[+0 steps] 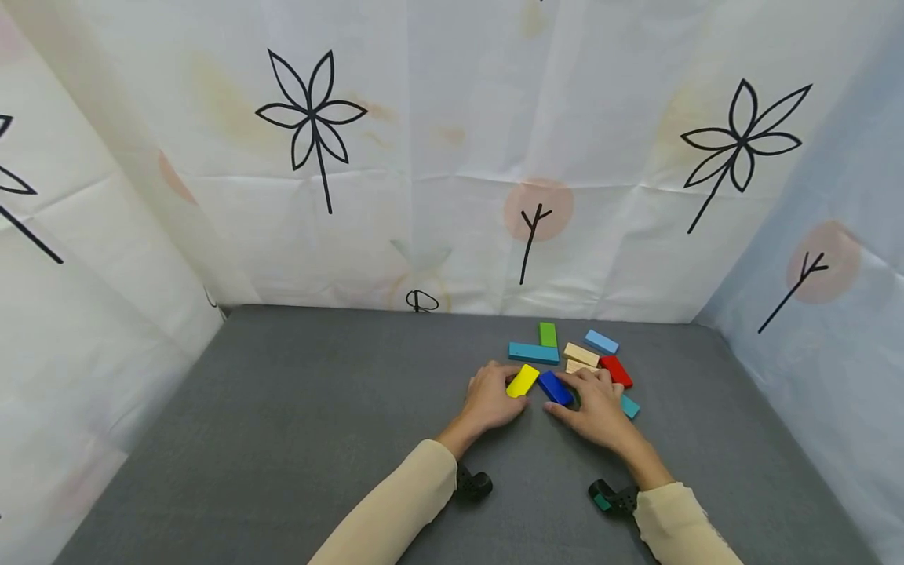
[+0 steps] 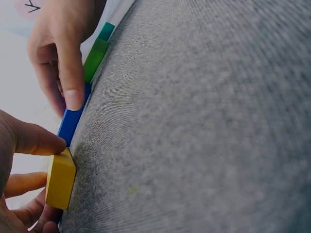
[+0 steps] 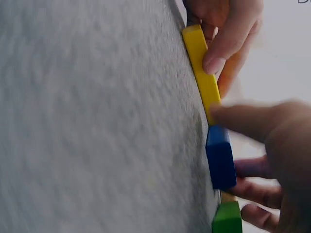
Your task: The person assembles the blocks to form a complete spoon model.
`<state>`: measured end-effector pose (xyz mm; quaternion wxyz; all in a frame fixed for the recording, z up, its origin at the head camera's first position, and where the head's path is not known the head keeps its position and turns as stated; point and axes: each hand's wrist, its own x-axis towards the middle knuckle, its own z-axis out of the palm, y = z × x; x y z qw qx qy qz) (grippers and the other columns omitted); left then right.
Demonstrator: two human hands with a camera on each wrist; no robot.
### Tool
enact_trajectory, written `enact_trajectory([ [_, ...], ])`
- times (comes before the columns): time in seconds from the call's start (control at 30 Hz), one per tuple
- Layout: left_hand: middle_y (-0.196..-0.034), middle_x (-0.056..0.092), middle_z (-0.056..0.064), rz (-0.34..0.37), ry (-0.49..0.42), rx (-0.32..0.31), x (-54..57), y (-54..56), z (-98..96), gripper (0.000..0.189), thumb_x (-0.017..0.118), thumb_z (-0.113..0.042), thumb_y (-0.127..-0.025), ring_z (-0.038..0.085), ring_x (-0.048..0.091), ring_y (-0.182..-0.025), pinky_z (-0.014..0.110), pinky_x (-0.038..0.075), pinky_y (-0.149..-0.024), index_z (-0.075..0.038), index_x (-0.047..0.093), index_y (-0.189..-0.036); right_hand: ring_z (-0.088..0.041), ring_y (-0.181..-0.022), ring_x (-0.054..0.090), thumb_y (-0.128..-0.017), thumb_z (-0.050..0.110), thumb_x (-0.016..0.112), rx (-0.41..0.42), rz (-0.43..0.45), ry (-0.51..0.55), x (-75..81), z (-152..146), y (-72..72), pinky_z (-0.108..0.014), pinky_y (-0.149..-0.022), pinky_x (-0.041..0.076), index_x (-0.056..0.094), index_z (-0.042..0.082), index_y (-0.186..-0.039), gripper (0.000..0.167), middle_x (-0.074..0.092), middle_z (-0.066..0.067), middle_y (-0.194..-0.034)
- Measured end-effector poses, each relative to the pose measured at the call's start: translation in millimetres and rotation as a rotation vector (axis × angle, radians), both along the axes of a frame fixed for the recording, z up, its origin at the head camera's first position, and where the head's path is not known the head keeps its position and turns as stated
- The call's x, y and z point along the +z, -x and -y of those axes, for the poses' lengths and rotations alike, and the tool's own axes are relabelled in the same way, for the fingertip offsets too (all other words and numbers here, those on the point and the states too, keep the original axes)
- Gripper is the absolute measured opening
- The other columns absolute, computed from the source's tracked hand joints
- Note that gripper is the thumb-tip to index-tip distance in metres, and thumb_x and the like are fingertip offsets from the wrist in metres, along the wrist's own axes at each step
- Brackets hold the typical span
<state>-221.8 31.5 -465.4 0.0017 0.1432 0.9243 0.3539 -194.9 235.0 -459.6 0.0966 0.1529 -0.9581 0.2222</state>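
Observation:
My left hand point(image 1: 507, 395) pinches a yellow block point(image 1: 523, 380) that lies flat on the grey cloth; in the left wrist view the thumb point(image 2: 36, 141) sits on top of the yellow block point(image 2: 60, 178) and fingers curl beneath it. My right hand point(image 1: 574, 395) grips a dark blue block point(image 1: 555, 388) lying end to end beside the yellow one. The right wrist view has the blue block point(image 3: 221, 162) between thumb point(image 3: 252, 121) and fingers, with the yellow block point(image 3: 201, 73) beyond it.
Behind the hands lie several more blocks: teal point(image 1: 533, 352), green point(image 1: 548, 334), light blue point(image 1: 602, 341), plain wood point(image 1: 581, 355), red point(image 1: 616, 370). Another teal block point(image 1: 631, 406) peeks from under my right hand. Patterned cloth walls point(image 1: 452, 196) enclose the grey surface point(image 1: 282, 424).

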Motion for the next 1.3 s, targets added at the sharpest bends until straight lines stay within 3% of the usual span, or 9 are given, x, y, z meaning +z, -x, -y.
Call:
enact_trajectory([
  [0.17, -0.105, 0.065, 0.006, -0.045, 0.047, 0.019, 0.0, -1.9, -0.7, 0.046, 0.079, -0.028, -0.088, 0.018, 0.056, -0.089, 0.031, 0.045, -0.077, -0.008, 0.071, -0.129, -0.035, -0.099, 0.044, -0.084, 0.025, 0.084, -0.05, 0.0, 0.0, -2.4, 2, 0.4, -0.047, -0.072, 0.025, 0.071, 0.0, -0.124, 0.048, 0.059, -0.011, -0.097],
  [0.33, -0.105, 0.064, 0.007, -0.048, -0.047, 0.061, -0.3, -4.6, 7.5, 0.043, 0.078, -0.019, -0.088, 0.019, 0.055, -0.09, 0.031, 0.045, -0.077, -0.006, 0.071, -0.128, -0.034, -0.1, 0.044, -0.086, 0.018, 0.082, -0.064, 0.012, 0.029, -2.1, 3, 0.9, -0.047, -0.074, 0.026, 0.071, 0.0, -0.124, 0.043, 0.061, -0.013, -0.103],
  [0.53, -0.103, 0.06, 0.006, -0.03, -0.17, 0.123, 1.7, -9.6, 38.8, 0.044, 0.078, -0.017, -0.088, 0.018, 0.052, -0.09, 0.035, 0.044, -0.08, -0.005, 0.069, -0.13, -0.034, -0.101, 0.045, -0.088, 0.016, 0.08, -0.035, 0.006, 0.094, 0.3, 7, -0.4, -0.046, -0.076, 0.027, 0.071, 0.0, -0.124, 0.041, 0.06, -0.014, -0.105],
  [0.7, -0.101, 0.056, 0.006, -0.029, -0.209, 0.162, 5.2, -19.2, 72.0, 0.044, 0.077, -0.016, -0.089, 0.019, 0.05, -0.089, 0.038, 0.044, -0.079, -0.004, 0.068, -0.13, -0.025, -0.094, 0.048, -0.09, 0.015, 0.078, 0.061, 0.067, 0.169, -0.4, 12, -2.5, -0.041, -0.079, 0.035, 0.069, 0.001, -0.127, 0.04, 0.058, -0.008, -0.104],
  [0.87, -0.1, 0.055, 0.005, -0.03, -0.181, 0.197, 5.5, -30.0, 97.3, 0.045, 0.078, -0.016, -0.088, 0.019, 0.05, -0.089, 0.039, 0.044, -0.079, -0.003, 0.067, -0.13, -0.018, -0.086, 0.048, -0.092, 0.015, 0.077, 0.12, 0.168, 0.264, -0.2, 18, -4.2, -0.029, -0.071, 0.04, 0.069, 0.002, -0.128, 0.039, 0.054, -0.003, -0.098],
  [1.1, -0.091, 0.051, 0.003, -0.048, -0.116, 0.234, -0.8, -43.8, 113.0, 0.043, 0.08, -0.014, -0.085, 0.017, 0.047, -0.081, 0.035, 0.039, -0.072, -0.001, 0.069, -0.123, -0.017, -0.08, 0.047, -0.092, 0.014, 0.077, 0.172, 0.161, 0.316, -2.6, 23, -4.1, -0.026, -0.065, 0.038, 0.069, 0.0, -0.127, 0.039, 0.053, -0.005, -0.096],
  [1.3, -0.09, 0.056, 0.002, -0.071, -0.031, 0.261, -1.9, -48.6, 112.0, 0.043, 0.082, -0.019, -0.083, 0.016, 0.052, -0.078, 0.035, 0.043, -0.067, -0.002, 0.071, -0.121, -0.015, -0.08, 0.047, -0.092, 0.014, 0.076, 0.184, 0.147, 0.324, -8.8, 25, -4.5, -0.025, -0.066, 0.039, 0.069, 0.001, -0.126, 0.037, 0.053, -0.003, -0.096],
])
